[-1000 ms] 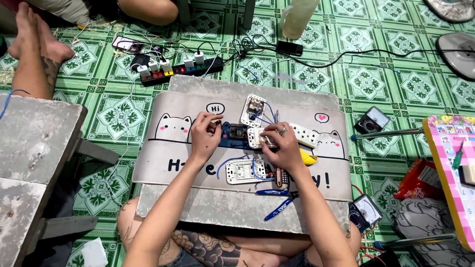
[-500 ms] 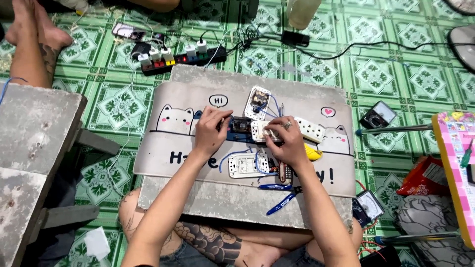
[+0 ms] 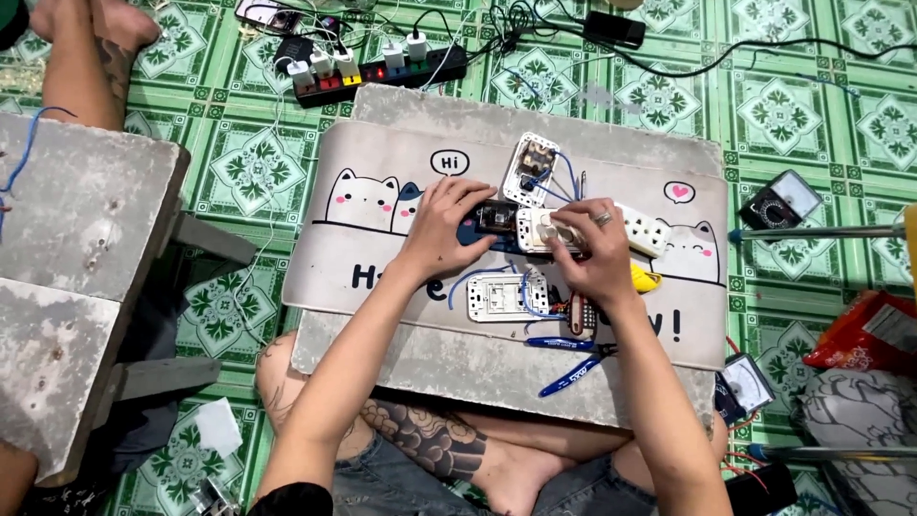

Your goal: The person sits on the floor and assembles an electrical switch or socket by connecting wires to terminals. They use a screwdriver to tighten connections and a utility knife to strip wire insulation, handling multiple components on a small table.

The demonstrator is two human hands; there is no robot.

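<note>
On a grey mat (image 3: 382,258) printed with cartoon cats, my left hand (image 3: 446,223) grips a dark electrical part (image 3: 497,218). My right hand (image 3: 589,250) wears a ring and closes over a white switch or socket module (image 3: 537,229) joined to that part. A white wall plate with blue wires (image 3: 503,296) lies just below my hands. Another open white socket (image 3: 532,168) with blue wire sits above them, and a white multi-outlet piece (image 3: 646,230) lies to the right.
Blue-handled pliers (image 3: 571,359) and a screwdriver (image 3: 582,313) lie near the mat's front edge. A black power strip (image 3: 382,75) with plugs is behind the board. Two analog meters (image 3: 781,201) (image 3: 746,384) sit on the right. A concrete slab (image 3: 76,277) stands at the left, another person's foot (image 3: 91,38) beyond it.
The camera has tipped down slightly, so the scene sits higher in view. Both hands stay together on the joined parts at the mat's middle, with small finger shifts.
</note>
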